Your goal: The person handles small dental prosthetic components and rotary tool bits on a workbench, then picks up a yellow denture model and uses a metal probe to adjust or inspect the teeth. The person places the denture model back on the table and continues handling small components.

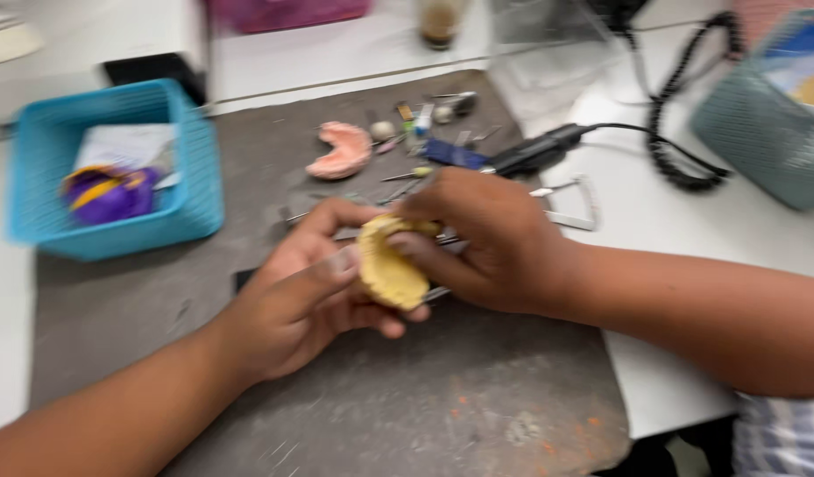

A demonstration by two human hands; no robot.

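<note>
A broad dark grey work mat [336, 415] fills the middle of the bench, scuffed and dusted. At ten o'clock from the hands sits a blue mesh basket [195, 177] with a purple-and-yellow object [111, 194] inside; a teal basket [752, 132] waits at two o'clock. Between them, at one o'clock, a black rotary handpiece [540, 152] lies with its coiled cord trailing away, and at twelve o'clock a pink horseshoe-shaped denture base [341, 152] rests among small burs and tools [425, 119].

Now the centre: a yellow stone dental cast [389, 269] is held above the mat, dead middle. The left hand [296, 300] cups it from eight o'clock, thumb across its face, fingers curled beneath — a grasp. The right hand [486, 243] closes over its top edge from three o'clock, fingertips pinching the rim; a thin metal tool seems to run beneath, though blur hides it.

To do this well, I'd judge: keep the left palm supporting the base fully, press lightly with the right fingertips, and stay low over the mat, since stone chips easily.
</note>
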